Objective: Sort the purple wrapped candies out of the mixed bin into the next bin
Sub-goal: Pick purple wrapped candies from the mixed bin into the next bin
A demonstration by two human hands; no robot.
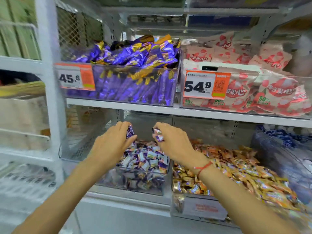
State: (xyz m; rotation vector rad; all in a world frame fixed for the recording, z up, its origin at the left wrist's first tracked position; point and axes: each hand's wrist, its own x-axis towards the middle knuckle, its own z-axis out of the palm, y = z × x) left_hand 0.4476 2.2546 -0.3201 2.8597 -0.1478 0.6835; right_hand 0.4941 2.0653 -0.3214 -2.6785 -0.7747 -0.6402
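Both hands are raised over a clear bin (135,186) of purple wrapped candies (146,159). The left hand (112,142) curls its fingers round a purple candy (130,132); the right hand (172,141), just beside it and not touching, pinches a few more purple candies (158,135) at its fingertips. A red string bracelet (203,168) circles the right wrist. Under the right forearm lies the mixed bin (202,208) of orange and gold candies (236,166). Above the hands, a shelf (121,107) carries a bin of purple packets (135,78) and one of pink packets (253,88), each with an orange price tag.
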